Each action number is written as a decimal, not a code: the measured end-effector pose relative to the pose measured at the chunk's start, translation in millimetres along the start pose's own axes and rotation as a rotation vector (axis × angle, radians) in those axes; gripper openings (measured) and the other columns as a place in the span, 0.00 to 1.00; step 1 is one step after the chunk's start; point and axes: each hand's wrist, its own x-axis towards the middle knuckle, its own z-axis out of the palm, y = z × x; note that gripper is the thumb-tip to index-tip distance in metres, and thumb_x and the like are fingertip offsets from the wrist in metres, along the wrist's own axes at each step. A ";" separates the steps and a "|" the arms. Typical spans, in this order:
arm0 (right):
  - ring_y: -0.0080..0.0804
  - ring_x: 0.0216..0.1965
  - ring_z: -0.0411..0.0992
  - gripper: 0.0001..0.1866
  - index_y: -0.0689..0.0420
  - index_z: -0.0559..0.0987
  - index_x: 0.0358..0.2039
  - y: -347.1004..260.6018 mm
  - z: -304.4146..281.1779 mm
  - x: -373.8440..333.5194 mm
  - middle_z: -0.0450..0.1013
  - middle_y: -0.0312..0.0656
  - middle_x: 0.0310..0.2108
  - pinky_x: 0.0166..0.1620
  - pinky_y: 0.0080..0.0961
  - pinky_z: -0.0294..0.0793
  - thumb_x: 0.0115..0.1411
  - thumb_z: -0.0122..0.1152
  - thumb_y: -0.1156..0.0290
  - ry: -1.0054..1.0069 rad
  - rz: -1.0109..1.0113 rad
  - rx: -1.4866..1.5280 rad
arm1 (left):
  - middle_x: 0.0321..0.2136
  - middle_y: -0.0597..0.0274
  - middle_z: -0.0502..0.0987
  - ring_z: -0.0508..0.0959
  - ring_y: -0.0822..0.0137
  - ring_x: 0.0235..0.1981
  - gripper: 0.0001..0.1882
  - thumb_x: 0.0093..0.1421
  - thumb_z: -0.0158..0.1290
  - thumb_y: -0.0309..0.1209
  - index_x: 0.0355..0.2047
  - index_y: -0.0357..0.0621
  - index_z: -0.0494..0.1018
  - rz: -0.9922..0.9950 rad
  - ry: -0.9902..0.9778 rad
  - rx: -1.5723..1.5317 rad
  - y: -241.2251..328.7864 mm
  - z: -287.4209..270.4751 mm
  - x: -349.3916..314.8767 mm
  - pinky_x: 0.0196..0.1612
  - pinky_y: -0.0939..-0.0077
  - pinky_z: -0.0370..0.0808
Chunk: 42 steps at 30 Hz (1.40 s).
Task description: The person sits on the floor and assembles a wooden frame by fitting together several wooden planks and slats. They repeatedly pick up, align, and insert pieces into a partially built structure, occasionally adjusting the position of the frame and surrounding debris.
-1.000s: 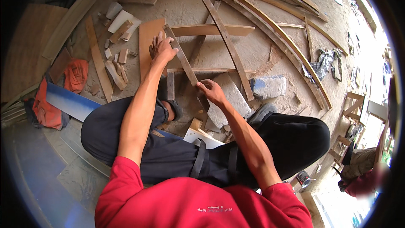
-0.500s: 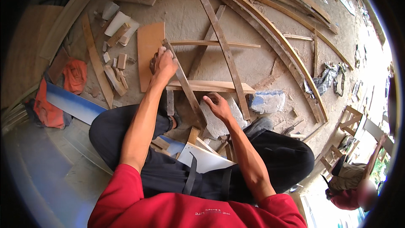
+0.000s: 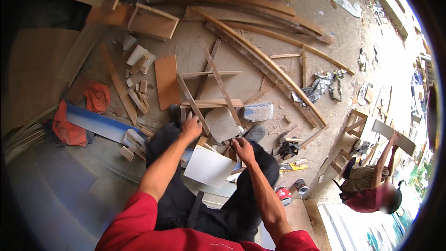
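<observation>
A frame of narrow wooden strips (image 3: 190, 94) with thin crosspieces lies on the floor before my feet. Its front plank (image 3: 218, 103) crosses above a rough grey-white block (image 3: 224, 123). Beside the lower part of the left strip is my left hand (image 3: 191, 129), its fingers bent and partly blurred; whether it grips the strip is unclear. My right hand (image 3: 244, 150) is closed near my right knee, below the right strip's end, with dark bits at its fingertips too small to name. Between my legs lies a white panel (image 3: 209, 166).
An orange-brown board (image 3: 167, 82) and wood offcuts (image 3: 143, 86) lie to the left, with orange cloth (image 3: 69, 125) beyond. Long planks (image 3: 274, 72) stretch across the far floor. A yellow handsaw (image 3: 293, 167) and cans (image 3: 301, 186) sit right. Another person (image 3: 367, 190) holds a board.
My view has drawn back and my legs have come closer together. My left hand has left the strip's upper end for its lower part; my right hand has moved toward my right knee.
</observation>
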 end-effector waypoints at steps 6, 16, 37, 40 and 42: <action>0.41 0.43 0.75 0.20 0.62 0.77 0.41 -25.2 -95.9 -120.9 0.76 0.51 0.39 0.46 0.29 0.71 0.59 0.56 0.57 -0.003 -0.033 0.150 | 0.58 0.45 0.60 0.63 0.48 0.58 0.22 0.55 0.53 0.42 0.47 0.44 0.72 -0.127 -0.177 -0.143 145.7 -36.9 -173.4 0.58 0.60 0.62; 0.25 0.29 0.73 0.20 0.64 0.75 0.43 -52.1 -294.8 -177.3 0.76 0.41 0.32 0.30 0.21 0.71 0.61 0.55 0.59 0.162 -0.046 0.261 | 0.54 0.43 0.66 0.65 0.46 0.57 0.19 0.57 0.51 0.38 0.45 0.42 0.72 0.435 0.027 -0.354 400.2 -60.7 -241.3 0.59 0.61 0.61; 0.31 0.36 0.75 0.21 0.59 0.73 0.47 -155.8 -398.3 -85.8 0.76 0.42 0.37 0.36 0.28 0.74 0.61 0.55 0.56 0.101 0.156 0.352 | 0.31 0.61 0.78 0.76 0.71 0.35 0.14 0.58 0.53 0.36 0.36 0.37 0.75 0.113 -0.139 -0.902 432.8 -179.5 -110.8 0.40 0.74 0.71; 0.29 0.34 0.74 0.20 0.60 0.73 0.45 -173.2 -410.2 -50.1 0.76 0.41 0.35 0.33 0.26 0.74 0.61 0.55 0.57 0.074 0.156 0.265 | 0.28 0.62 0.77 0.74 0.72 0.32 0.12 0.58 0.52 0.33 0.35 0.36 0.75 0.045 -0.065 -0.975 431.7 -205.0 -71.4 0.38 0.75 0.71; 0.27 0.30 0.74 0.18 0.60 0.74 0.45 -185.9 -413.2 -40.4 0.76 0.40 0.32 0.29 0.23 0.72 0.62 0.54 0.59 0.110 0.146 0.203 | 0.27 0.62 0.76 0.74 0.72 0.31 0.11 0.58 0.52 0.33 0.34 0.36 0.74 0.006 -0.040 -0.982 427.7 -215.1 -54.3 0.37 0.76 0.71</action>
